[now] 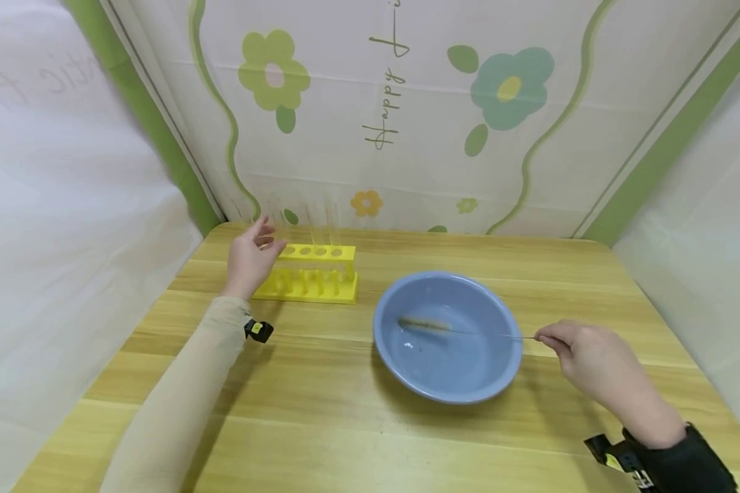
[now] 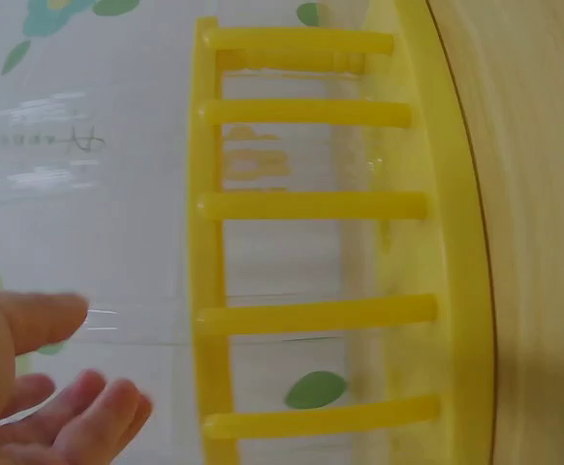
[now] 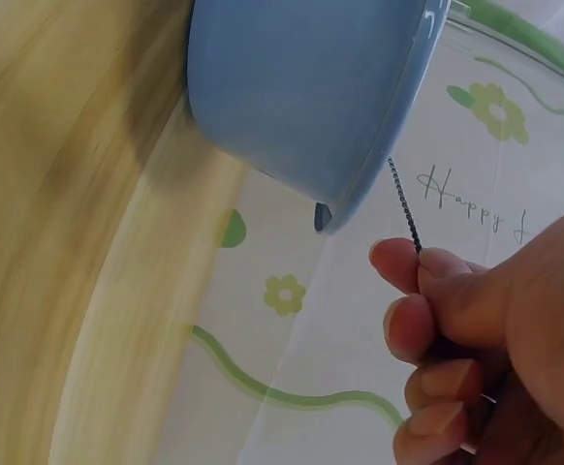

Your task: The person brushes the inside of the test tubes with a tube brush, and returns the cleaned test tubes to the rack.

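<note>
A test tube brush (image 1: 428, 325) lies across the blue basin (image 1: 447, 394), its bristles inside and its thin twisted wire handle (image 3: 404, 205) reaching past the right rim. My right hand (image 1: 598, 359) pinches the end of that wire between thumb and index finger. On the left, a yellow test tube rack (image 1: 305, 294) holds several clear glass test tubes (image 1: 333, 222) upright. My left hand (image 1: 253, 257) is at the rack's left end, thumb and fingers apart. In the left wrist view, its fingertips (image 2: 74, 315) are beside a clear tube (image 2: 141, 322) above the rack's top plate.
Both the rack and the basin stand on a wooden table (image 1: 321, 424). A white curtain (image 1: 432, 185) with flowers and lettering hangs behind the table's back edge, and white fabric (image 1: 68, 226) flanks the left side.
</note>
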Tool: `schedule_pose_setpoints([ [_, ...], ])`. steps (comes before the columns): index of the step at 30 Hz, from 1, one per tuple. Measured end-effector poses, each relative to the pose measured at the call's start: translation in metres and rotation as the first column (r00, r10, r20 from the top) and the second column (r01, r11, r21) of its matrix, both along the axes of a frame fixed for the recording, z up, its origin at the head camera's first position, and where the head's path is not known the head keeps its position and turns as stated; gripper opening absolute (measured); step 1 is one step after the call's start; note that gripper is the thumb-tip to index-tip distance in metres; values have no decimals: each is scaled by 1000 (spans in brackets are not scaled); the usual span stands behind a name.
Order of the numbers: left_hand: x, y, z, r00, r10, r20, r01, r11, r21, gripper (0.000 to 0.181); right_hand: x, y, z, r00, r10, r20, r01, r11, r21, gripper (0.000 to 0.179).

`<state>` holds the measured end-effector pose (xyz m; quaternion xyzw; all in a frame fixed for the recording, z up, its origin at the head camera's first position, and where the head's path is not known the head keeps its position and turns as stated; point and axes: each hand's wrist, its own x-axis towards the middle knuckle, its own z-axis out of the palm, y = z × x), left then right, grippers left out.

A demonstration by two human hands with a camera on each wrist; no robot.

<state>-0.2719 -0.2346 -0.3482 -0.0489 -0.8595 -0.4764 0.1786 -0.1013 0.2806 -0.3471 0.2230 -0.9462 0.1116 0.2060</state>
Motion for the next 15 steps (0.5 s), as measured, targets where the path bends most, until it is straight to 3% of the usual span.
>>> schedule_pose_setpoints([
  [3, 13, 6, 8, 986, 51, -156, -56, 998, -25, 56, 0, 0, 0, 991, 48, -121, -47, 999, 13, 12],
  [6, 24, 17, 16, 965, 13, -262, -22, 999, -32, 51, -1, 0, 1, 976, 67, -207, -63, 998, 26, 14],
  [10, 31, 34, 25, 969, -102, -226, 108, 994, 14, 53, 0, 0, 2, 970, 64, -233, -56, 998, 43, 14],
  [15, 28, 47, 29, 982, -138, -127, 146, 987, 60, 58, 0, -2, 1, 970, 77, -231, -62, 996, 72, 12],
])
